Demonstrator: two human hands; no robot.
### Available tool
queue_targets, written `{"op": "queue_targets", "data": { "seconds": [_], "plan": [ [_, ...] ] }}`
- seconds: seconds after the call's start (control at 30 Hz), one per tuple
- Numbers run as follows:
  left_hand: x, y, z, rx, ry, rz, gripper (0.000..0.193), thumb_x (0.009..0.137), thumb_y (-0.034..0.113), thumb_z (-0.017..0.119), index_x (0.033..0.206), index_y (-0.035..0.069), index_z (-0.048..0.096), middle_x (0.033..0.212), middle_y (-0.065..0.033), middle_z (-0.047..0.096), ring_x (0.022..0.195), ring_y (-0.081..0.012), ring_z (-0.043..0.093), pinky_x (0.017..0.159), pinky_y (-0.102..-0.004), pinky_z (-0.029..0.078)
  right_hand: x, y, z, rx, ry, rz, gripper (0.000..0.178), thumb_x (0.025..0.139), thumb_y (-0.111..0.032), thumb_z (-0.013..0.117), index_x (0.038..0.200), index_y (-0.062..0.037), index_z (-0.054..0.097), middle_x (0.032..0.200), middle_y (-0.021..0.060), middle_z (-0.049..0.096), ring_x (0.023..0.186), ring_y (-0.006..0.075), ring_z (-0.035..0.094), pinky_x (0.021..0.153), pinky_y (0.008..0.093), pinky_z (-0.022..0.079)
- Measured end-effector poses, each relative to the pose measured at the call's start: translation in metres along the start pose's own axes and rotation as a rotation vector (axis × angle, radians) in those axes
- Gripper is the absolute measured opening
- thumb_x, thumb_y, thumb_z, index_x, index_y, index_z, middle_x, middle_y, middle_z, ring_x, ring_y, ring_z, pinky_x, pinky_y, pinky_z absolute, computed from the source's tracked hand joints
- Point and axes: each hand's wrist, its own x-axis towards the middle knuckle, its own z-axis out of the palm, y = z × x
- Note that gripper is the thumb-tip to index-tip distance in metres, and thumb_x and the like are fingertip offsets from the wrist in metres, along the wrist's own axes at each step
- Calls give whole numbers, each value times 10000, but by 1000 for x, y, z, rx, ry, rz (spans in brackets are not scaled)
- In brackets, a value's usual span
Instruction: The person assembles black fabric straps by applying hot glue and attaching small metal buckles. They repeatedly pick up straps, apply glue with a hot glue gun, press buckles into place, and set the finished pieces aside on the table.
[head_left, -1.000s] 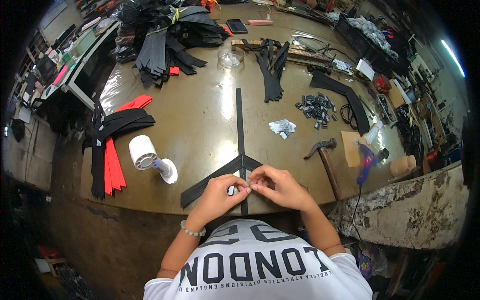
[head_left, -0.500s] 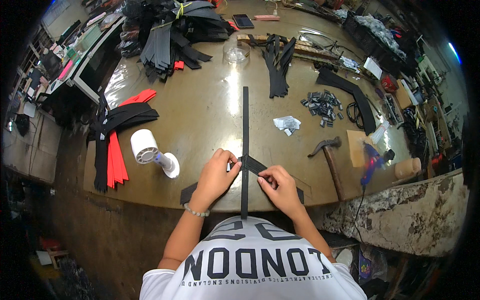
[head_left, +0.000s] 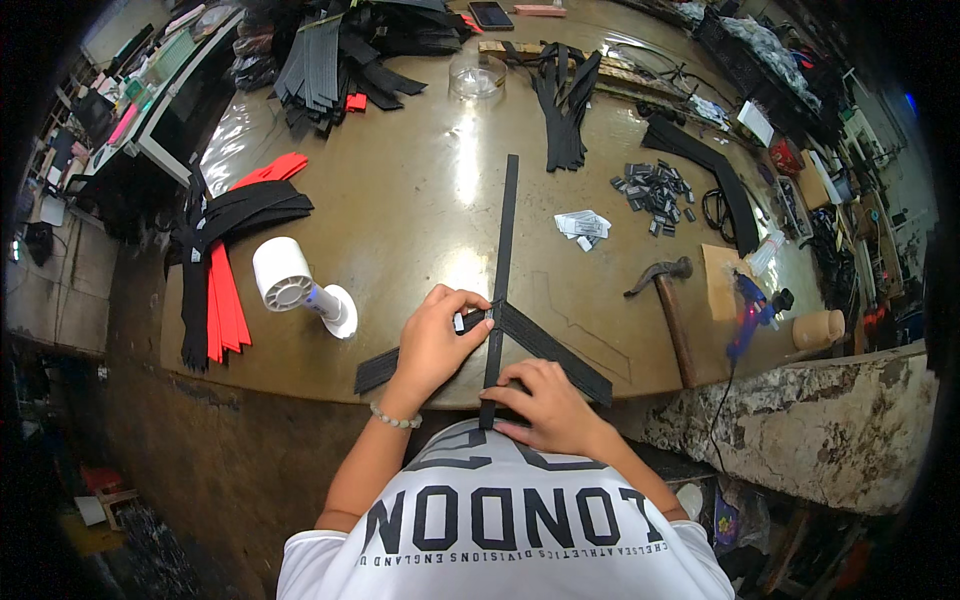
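Note:
A long, narrow black strap (head_left: 506, 220) lies lengthwise before me, its near end at the table's front edge. It crosses a black stack of bands (head_left: 555, 352) that bends in the middle like a wide, upturned V. At this crossing my left hand (head_left: 437, 333) pinches the strap and the bands with thumb and forefinger. A small white tag (head_left: 459, 322) shows beside those fingers. My right hand (head_left: 545, 402) has its fingers closed on the strap's near end, close to my shirt. The left arm of the bands passes partly under my left hand.
On the left stand a white handheld fan (head_left: 285, 275) and red and black strips (head_left: 228, 300). To the right lie a hammer (head_left: 672, 310), black buckle pieces (head_left: 655, 195), white labels (head_left: 582, 226) and a blue glue gun (head_left: 745, 315). Black strips (head_left: 310, 75) are piled at the back.
My right hand has left the bands' right arm and moved down to the strap's near end. The strap's far end has swung slightly right. My left hand stays at the crossing.

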Motion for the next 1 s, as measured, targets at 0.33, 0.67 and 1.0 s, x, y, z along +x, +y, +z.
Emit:
{"op": "queue_targets", "data": {
  "seconds": [0.33, 0.67, 1.0],
  "plan": [
    [-7, 1, 5, -4, 54, 14, 173, 832, 222, 736, 990, 152, 743, 885, -60, 594, 762, -242, 622, 689, -360, 505, 38, 24, -5, -6, 135, -7, 329, 765, 72, 629, 1077, -31, 639, 996, 150, 581, 911, 330, 614, 771, 385, 517],
    [-5, -6, 2, -72, 64, 70, 203, 855, 213, 713, 1043, 143, 748, 880, -63, 591, 721, -238, 613, 678, -357, 501, 87, 58, -23, 549, 73, 588, 114, 901, -22, 671, 951, 76, 641, 859, 93, 612, 620, 142, 679, 541, 270, 568],
    [-7, -1, 7, -11, 72, 39, 255, 849, 272, 722, 1068, 142, 734, 888, -59, 588, 726, -234, 621, 646, -363, 508, 90, 56, -22, 547, 132, 611, 155, 900, -29, 676, 984, 71, 592, 882, 79, 591, 607, 137, 676, 494, 257, 550]
  ]
}}
